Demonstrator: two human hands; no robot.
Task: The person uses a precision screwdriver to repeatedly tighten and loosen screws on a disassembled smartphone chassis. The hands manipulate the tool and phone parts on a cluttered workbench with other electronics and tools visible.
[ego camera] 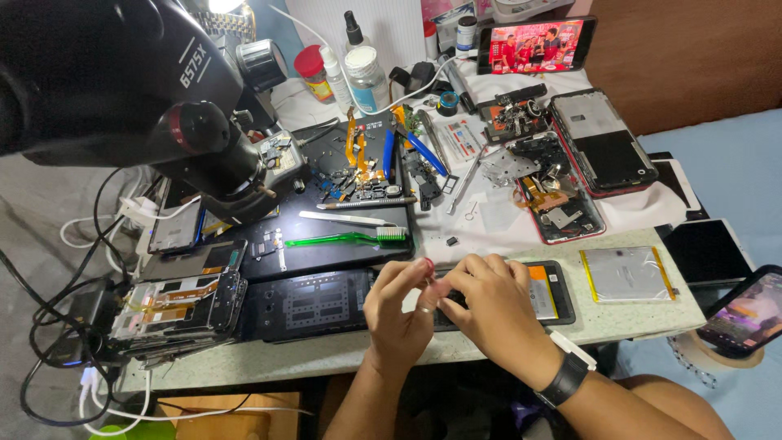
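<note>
My left hand [399, 305] and my right hand [486, 300] meet fingertip to fingertip over the front of the workbench [326, 354]. They pinch something very small between them; I cannot tell what it is. Under them lies an opened black phone [547, 289] with an orange-labelled battery, beside a black repair mat [305, 305]. My left hand wears a ring and my right wrist a black watch [565, 376].
A large black microscope [147, 90] overhangs the left side. A green toothbrush [346, 238], blue-handled pliers [425, 151], dismantled phones [603, 143], a loose silver battery [626, 273], bottles [364, 73] and a playing phone screen [533, 45] crowd the bench. Cables hang at left.
</note>
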